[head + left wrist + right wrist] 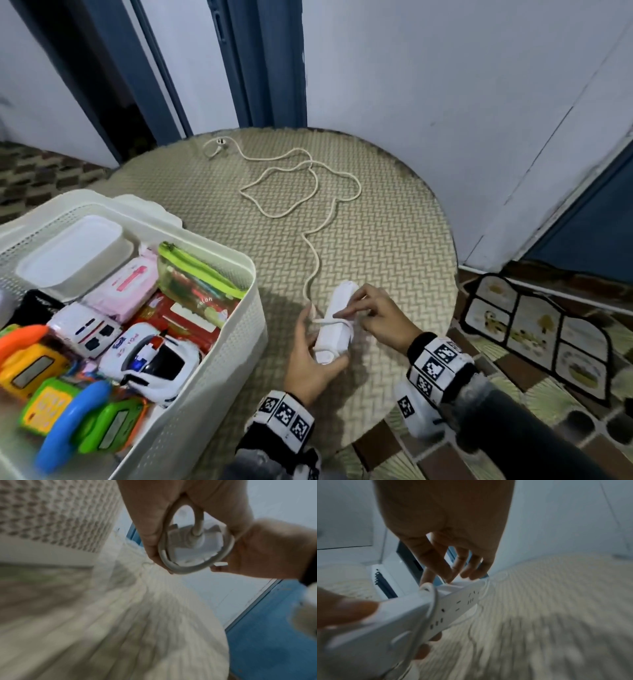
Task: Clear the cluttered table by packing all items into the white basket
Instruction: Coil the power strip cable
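Smooth white plastic power strip being gripped above woven-textured round table by left hand; round cord being pinched against it by right hand; perforated white basket beside.

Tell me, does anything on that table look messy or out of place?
Yes: the power strip's cord sprawls in loose loops across the table, only one turn wrapped round the power strip that both hands hold; the plug lies at the far edge.
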The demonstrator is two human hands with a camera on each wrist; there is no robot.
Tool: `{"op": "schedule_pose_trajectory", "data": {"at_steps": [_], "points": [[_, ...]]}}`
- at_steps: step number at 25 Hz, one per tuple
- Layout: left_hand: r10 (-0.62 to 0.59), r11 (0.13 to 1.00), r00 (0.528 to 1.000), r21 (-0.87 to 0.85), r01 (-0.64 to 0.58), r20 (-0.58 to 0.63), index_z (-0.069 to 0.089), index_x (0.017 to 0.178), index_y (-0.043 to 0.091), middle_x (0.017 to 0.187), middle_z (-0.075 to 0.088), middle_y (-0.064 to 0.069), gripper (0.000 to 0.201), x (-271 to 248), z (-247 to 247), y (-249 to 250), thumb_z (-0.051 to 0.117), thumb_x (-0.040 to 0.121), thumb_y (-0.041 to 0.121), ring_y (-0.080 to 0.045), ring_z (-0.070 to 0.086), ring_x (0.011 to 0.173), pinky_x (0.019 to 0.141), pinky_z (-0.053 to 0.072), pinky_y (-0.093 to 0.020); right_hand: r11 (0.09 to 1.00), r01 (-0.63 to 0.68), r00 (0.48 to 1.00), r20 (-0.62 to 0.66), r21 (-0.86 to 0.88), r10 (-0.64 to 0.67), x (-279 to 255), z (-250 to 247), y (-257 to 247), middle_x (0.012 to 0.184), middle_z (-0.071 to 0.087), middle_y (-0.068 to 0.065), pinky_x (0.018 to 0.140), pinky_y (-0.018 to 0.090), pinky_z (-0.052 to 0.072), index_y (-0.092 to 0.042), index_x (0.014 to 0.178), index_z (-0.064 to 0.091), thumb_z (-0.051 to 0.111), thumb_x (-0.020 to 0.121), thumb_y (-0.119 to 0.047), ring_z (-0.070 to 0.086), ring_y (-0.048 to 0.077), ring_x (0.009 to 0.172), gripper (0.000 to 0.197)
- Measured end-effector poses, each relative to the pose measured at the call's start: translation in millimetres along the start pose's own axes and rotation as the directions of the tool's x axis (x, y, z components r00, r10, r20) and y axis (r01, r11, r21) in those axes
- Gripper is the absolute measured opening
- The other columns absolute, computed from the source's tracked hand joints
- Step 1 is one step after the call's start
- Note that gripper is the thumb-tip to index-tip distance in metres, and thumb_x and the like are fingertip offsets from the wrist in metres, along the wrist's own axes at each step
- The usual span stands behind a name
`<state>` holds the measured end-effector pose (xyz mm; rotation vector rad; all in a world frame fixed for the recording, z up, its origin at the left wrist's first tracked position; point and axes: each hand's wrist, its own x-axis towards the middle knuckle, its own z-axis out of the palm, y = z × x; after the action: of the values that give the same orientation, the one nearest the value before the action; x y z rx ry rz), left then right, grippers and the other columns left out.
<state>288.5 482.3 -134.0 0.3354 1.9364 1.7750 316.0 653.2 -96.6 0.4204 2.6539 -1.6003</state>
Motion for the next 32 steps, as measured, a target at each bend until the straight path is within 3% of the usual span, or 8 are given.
{"op": "schedule_pose_trajectory", "data": {"at_steps": [5, 9, 12, 17, 20, 24, 30, 32], "points": [[0.086, 0.992, 0.968, -0.106, -0.062, 0.237, 0.041, 0.136, 0.03, 0.077, 0.061, -0.012, 0.064, 32.6, 10.4, 95.3, 0.068, 0.084, 0.005, -0.016, 0.061, 0.063, 0.055, 0.055, -0.031, 0.809, 0.326, 0.938, 0.059, -0.489, -0.342, -7.8, -93.6, -35.5, 0.135, 0.042, -0.019, 0.105, 0.035, 0.009, -0.052, 0.122, 0.052, 0.056, 0.078, -0.049, 0.02, 0.004, 0.136, 0.044], [0.075, 0.974, 0.943, -0.228, 0.001, 0.325, 0.061, 0.117, 0.026, 0.092, 0.071, -0.007, 0.042, 60.1, 26.0, 165.8, 0.066, 0.076, 0.036, -0.027, 0.066, 0.081, 0.064, 0.052, -0.037, 0.751, 0.405, 0.851, -0.085, -0.522, -0.517, -8.1, -149.0, -71.8, 0.101, 0.056, -0.005, 0.098, 0.039, 0.031, -0.032, 0.115, 0.064, 0.055, 0.079, -0.047, 0.051, 0.012, 0.106, 0.04], [0.185, 0.982, 0.971, -0.066, -0.177, 0.154, 0.069, 0.098, 0.01, 0.087, 0.065, -0.011, 0.049, 66.1, 31.9, 213.0, 0.066, 0.078, 0.054, -0.023, 0.061, 0.076, 0.056, 0.051, -0.027, 0.758, 0.308, 0.835, -0.218, -0.574, -0.505, -16.5, -176.0, -90.6, 0.092, 0.054, -0.007, 0.084, 0.033, 0.03, -0.029, 0.116, 0.063, 0.041, 0.081, -0.059, 0.052, 0.011, 0.094, 0.051], [0.489, 0.848, 0.827, 0.072, -0.526, 0.278, 0.048, 0.128, 0.041, 0.124, 0.054, 0.004, 0.084, 61.1, 53.7, 247.7, 0.088, 0.054, 0.048, -0.01, 0.06, 0.107, 0.085, 0.055, -0.028, 0.869, 0.199, 0.775, -0.469, -0.453, -0.423, -41.4, -204.7, -127.1, 0.089, 0.064, -0.016, 0.079, 0.032, 0.044, -0.04, 0.108, 0.061, 0.049, 0.08, -0.066, 0.06, 0.006, 0.088, 0.04], [0.608, 0.782, 0.765, 0.009, -0.623, 0.213, 0.05, 0.126, 0.04, 0.114, 0.059, 0.001, 0.078, 63.2, 64.8, 263.7, 0.089, 0.059, 0.034, -0.01, 0.063, 0.098, 0.083, 0.057, -0.034, 0.829, 0.223, 0.772, -0.426, -0.512, -0.471, -51.7, -219.1, -149.9, 0.091, 0.064, -0.019, 0.071, 0.027, 0.036, -0.038, 0.105, 0.056, 0.05, 0.079, -0.06, 0.055, -0.004, 0.082, 0.034], [0.687, 0.726, 0.721, -0.044, -0.686, 0.09, 0.06, 0.112, 0.036, 0.101, 0.061, 0.006, 0.056, 71.1, 74.1, 298.3, 0.085, 0.063, 0.045, -0.012, 0.064, 0.089, 0.074, 0.057, -0.03, 0.674, 0.236, 0.793, -0.263, -0.7, -0.55, -57.2, -236.2, -168.0, 0.109, 0.055, -0.02, 0.078, 0.026, 0.035, -0.041, 0.123, 0.044, 0.049, 0.064, -0.073, 0.046, -0.006, 0.09, 0.067], [0.797, 0.6, 0.603, 0.153, -0.786, -0.032, 0.059, 0.088, 0.026, 0.092, 0.063, 0.007, 0.033, 67.3, 83.6, 336.4, 0.066, 0.073, 0.054, -0.012, 0.061, 0.082, 0.065, 0.049, -0.023, 0.474, 0.174, 0.618, -0.279, -0.863, -0.735, -53.1, -245.0, -175.4, 0.092, 0.054, -0.013, 0.067, 0.033, 0.035, -0.036, 0.112, 0.045, 0.057, 0.07, -0.065, 0.054, 0.012, 0.082, 0.053], [0.791, 0.6, 0.61, 0.13, -0.789, 0.049, 0.06, 0.1, 0.031, 0.101, 0.065, 0.013, 0.033, 65.1, 80.7, 343.5, 0.067, 0.075, 0.052, -0.006, 0.062, 0.093, 0.072, 0.049, -0.024, 0.47, 0.183, 0.605, -0.278, -0.863, -0.746, -54.7, -245.7, -177.1, 0.09, 0.052, -0.013, 0.066, 0.031, 0.031, -0.037, 0.112, 0.045, 0.057, 0.07, -0.064, 0.051, 0.011, 0.08, 0.052]]}}
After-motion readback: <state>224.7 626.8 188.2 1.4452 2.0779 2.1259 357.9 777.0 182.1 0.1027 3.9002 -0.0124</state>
